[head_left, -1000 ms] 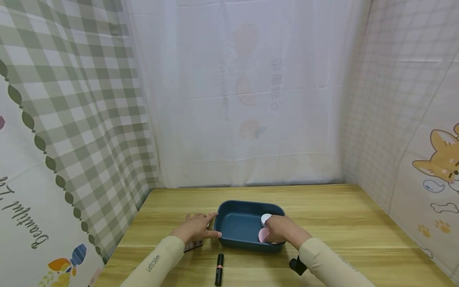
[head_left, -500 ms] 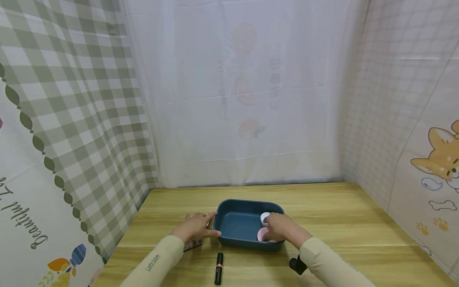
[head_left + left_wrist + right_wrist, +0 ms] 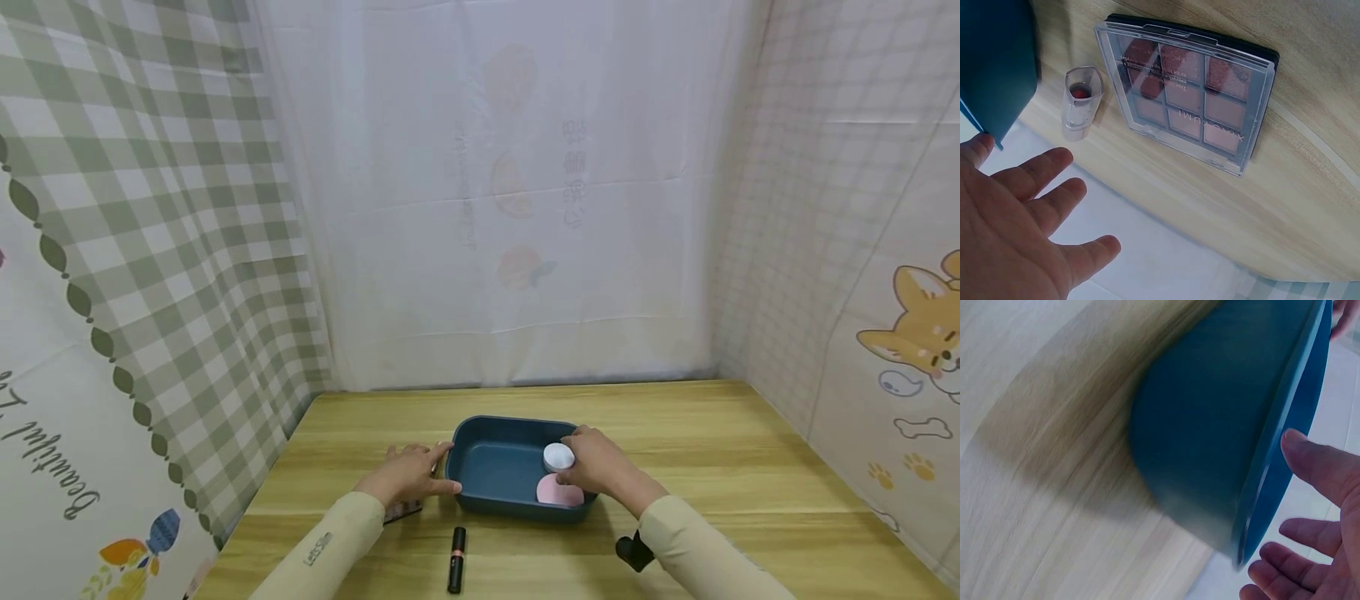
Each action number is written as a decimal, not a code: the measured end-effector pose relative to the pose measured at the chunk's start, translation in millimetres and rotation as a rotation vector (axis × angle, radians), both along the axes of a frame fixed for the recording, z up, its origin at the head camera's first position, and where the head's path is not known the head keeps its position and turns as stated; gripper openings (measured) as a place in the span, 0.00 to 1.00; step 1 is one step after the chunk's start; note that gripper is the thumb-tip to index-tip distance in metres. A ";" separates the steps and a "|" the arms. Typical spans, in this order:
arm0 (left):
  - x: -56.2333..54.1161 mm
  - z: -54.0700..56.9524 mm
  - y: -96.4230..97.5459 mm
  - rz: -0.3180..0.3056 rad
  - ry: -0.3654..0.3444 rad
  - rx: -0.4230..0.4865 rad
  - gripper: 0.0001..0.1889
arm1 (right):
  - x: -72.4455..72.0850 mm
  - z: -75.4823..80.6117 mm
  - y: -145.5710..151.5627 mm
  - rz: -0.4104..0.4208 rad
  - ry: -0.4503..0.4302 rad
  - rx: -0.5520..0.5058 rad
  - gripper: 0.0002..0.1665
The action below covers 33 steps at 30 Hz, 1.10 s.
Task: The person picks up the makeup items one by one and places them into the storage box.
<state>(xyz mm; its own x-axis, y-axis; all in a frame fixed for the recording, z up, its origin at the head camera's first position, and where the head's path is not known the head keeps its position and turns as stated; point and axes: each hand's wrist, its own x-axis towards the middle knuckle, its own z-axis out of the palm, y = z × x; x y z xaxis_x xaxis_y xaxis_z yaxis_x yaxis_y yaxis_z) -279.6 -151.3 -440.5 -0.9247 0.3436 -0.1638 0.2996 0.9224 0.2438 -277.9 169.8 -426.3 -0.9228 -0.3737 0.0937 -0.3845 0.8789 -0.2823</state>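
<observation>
A dark blue rectangular bin [image 3: 498,468] stands on the wooden table. In its right end lie a white round jar-like thing [image 3: 558,457] and a flat pink rounded piece [image 3: 559,491]. My left hand [image 3: 408,477] touches the bin's left rim with spread fingers and holds nothing. Over the right rim reaches my right hand [image 3: 600,468], its fingers apart beside the white and pink things. In the right wrist view the thumb is at the rim and nothing is seen in the grasp. An eyeshadow palette [image 3: 1185,94] with a clear lid lies below the left hand.
A small clear-capped tube [image 3: 1081,100] lies between palette and bin. In front of the bin is a black lipstick tube [image 3: 457,560] with a rosy band. A black object [image 3: 634,552] shows beside the right sleeve. Curtains [image 3: 510,200] enclose the table's back and sides.
The right hand has drawn back to the right and risen slightly, uncovering more of the white and pink things in the bin. My left hand has stayed at the left rim.
</observation>
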 end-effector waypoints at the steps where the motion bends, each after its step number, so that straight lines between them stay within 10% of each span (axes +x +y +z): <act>1: -0.2 -0.3 0.2 -0.002 0.000 -0.002 0.44 | -0.8 0.2 2.4 -0.009 0.013 0.005 0.34; 15: 3.1 0.4 1.7 -0.007 0.013 0.004 0.43 | -1.8 -22.5 22.3 -0.220 0.079 0.032 0.17; 33: 0.5 1.3 -0.6 0.000 -0.020 0.028 0.45 | 6.7 -42.4 25.6 -0.237 0.107 -0.068 0.28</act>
